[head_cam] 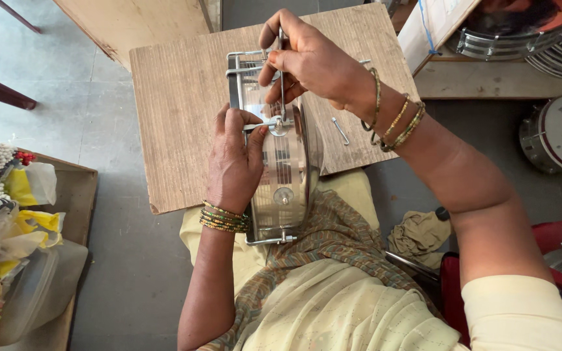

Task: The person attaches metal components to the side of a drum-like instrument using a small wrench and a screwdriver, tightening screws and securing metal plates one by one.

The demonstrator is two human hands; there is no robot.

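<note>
Hands meet at the centre of the frame, where we brace a shiny metal drum shell [284, 175] on edge between our lap and the near edge of a wooden board [183, 97]. Our left hand [234, 162] wraps the shell's side, its thumb and fingers pressed together on a small lug [274, 125] on the wall. Our right hand [310, 62] comes in from the upper right, fingers pinching a thin tension rod [281, 78] that runs down to that lug. To do this well, we judge, we keep the rod in line with the lug so it seats straight, hold the shell firm against the board so it cannot roll, and turn with light fingertip pressure. A spare metal rod [340, 130] lies on the board just right of the shell; finished drums [557, 133] stand at the right edge.
</note>
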